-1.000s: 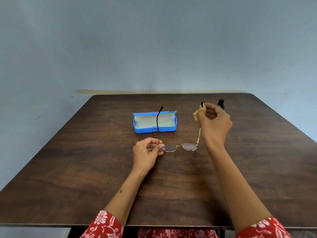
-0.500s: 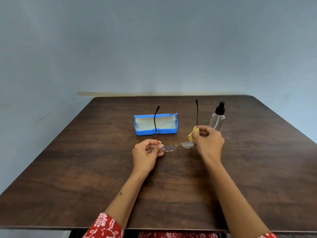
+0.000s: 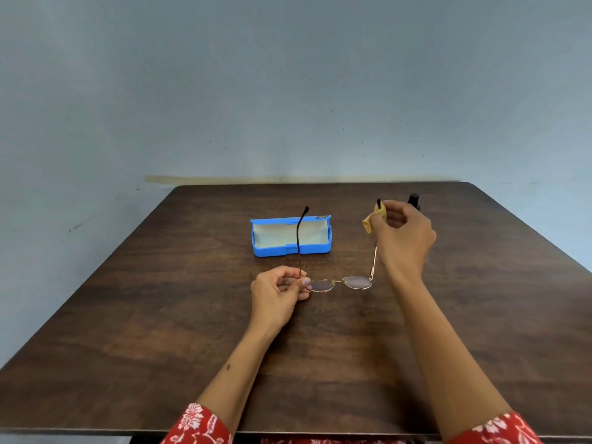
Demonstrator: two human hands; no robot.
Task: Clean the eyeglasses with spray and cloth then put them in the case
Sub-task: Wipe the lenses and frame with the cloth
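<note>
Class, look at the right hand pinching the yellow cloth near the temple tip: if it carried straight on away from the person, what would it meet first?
Probably the spray bottle, whose black cap shows just beyond the right hand. Depth is unclear, so the hand might pass beside it.

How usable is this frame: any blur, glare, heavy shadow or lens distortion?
Head view: sharp throughout, even on the thin eyeglasses and the cloth in the right hand; soft even light, only faint shadows under the left hand; mild sheen on the table, no glare; wide-angle bowing of the table edges.
</note>
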